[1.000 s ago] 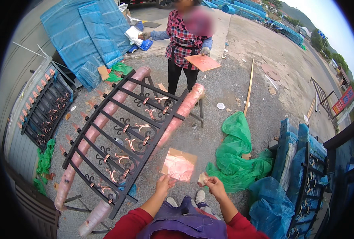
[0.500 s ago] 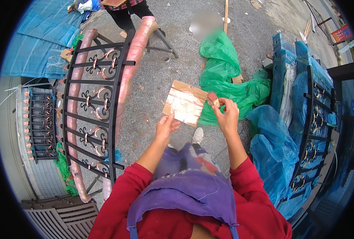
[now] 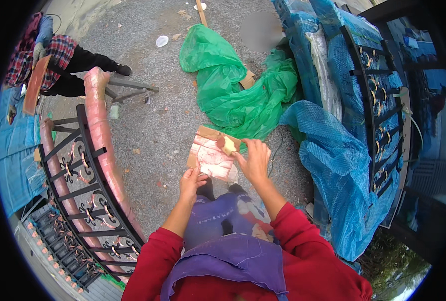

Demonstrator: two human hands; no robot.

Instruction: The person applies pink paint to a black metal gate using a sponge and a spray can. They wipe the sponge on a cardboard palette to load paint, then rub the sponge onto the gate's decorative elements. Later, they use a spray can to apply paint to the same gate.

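My left hand (image 3: 190,184) grips the near edge of a square piece of cardboard (image 3: 210,158) smeared with shiny pinkish copper paint. In my right hand (image 3: 254,159) is a small pale yellow, sponge-like piece (image 3: 228,145) with a reddish-brown end. I hold it over the cardboard's far right part, its coloured end against or just above the surface; which of these, I cannot tell. To my left stands a black metal railing (image 3: 90,214) with copper-touched scrolls, resting on pink-wrapped supports (image 3: 98,115).
Green plastic sheeting (image 3: 218,75) lies crumpled on the gravel ahead. Blue bubble wrap (image 3: 333,160) and another black railing (image 3: 371,95) stand at right. A person in a checked top (image 3: 65,50) holds a reddish board (image 3: 36,85) at far left. A second scrolled panel (image 3: 65,251) lies lower left.
My view has turned right, so the railing and the other person sit further left. My right hand has brought the sponge-like piece from beside the cardboard to over its painted face.
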